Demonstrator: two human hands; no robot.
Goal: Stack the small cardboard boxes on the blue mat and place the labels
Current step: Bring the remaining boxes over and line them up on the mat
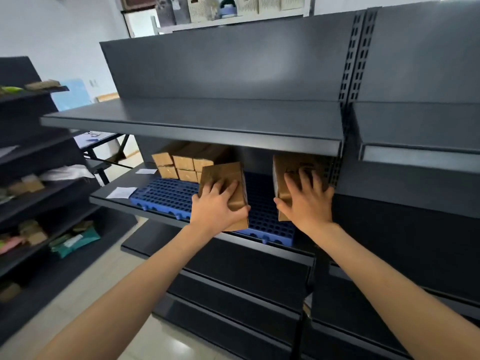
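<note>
Left hand clasps a cardboard box above the blue mat; right hand clasps a second box over the mat's right end. Stacked boxes occupy the mat's rear-left. Risk: carried box clips stack, toppling it.

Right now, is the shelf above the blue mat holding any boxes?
No, the upper shelf shows only bare dark metal, while the stacked cardboard boxes sit below it at the back of the blue mat.
</note>
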